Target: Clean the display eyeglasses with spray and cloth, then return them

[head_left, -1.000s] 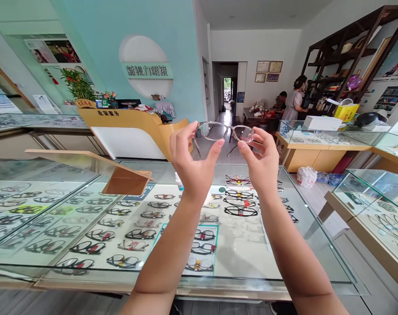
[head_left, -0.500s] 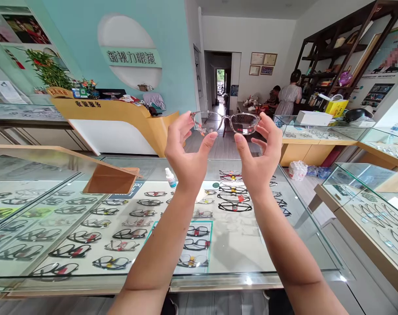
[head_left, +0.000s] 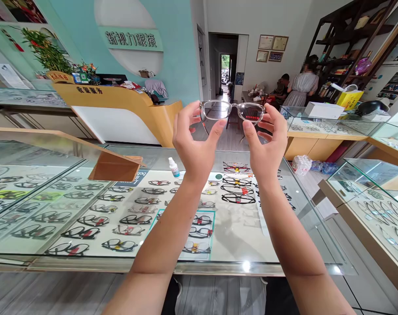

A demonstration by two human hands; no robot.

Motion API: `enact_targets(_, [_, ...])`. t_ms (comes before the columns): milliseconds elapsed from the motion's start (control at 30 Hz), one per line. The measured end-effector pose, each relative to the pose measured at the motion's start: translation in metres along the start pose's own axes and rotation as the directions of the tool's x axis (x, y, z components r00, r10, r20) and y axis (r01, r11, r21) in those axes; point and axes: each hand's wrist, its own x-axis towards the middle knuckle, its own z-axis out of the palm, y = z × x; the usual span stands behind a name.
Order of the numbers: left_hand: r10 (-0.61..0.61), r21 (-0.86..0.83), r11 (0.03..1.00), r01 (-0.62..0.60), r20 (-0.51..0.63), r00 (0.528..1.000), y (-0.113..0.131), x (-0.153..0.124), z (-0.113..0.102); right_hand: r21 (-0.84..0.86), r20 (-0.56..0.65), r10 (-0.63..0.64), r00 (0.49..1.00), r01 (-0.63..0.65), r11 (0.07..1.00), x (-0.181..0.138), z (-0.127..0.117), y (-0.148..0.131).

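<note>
Below your forearms the glass bench (head_left: 294, 205) shows rows of frames. Up at eye height, your left hand (head_left: 194, 144) and right hand (head_left: 267, 146) each pinch an outer end of the clear glasses (head_left: 232, 111), thumbs under, fingers over. Keep fingertips off the lenses, grip light, frame level.

Both forearms run off the bottom edge. The glasses (head_left: 232, 111) have their outer ends covered by fingers (head_left: 186, 114), and red lettering on one lens is too small to read. Frames under the glass worktop (head_left: 294, 245) blur with reflections.
</note>
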Motion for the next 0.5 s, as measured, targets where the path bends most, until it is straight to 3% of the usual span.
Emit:
enact_targets(333, [0.076,0.065,0.995,-0.073,-0.058,0.995,0.007,0.003,-0.004,0.033,0.036,0.030,0.999,-0.031,0.999,-0.001,0.003,0.007])
enact_targets(500, [0.013,0.002,1.000,-0.013,0.013,1.000,-0.003,0.001,0.002,-0.023,-0.036,-0.020,0.999,0.019,1.000,-0.001,0.000,-0.001])
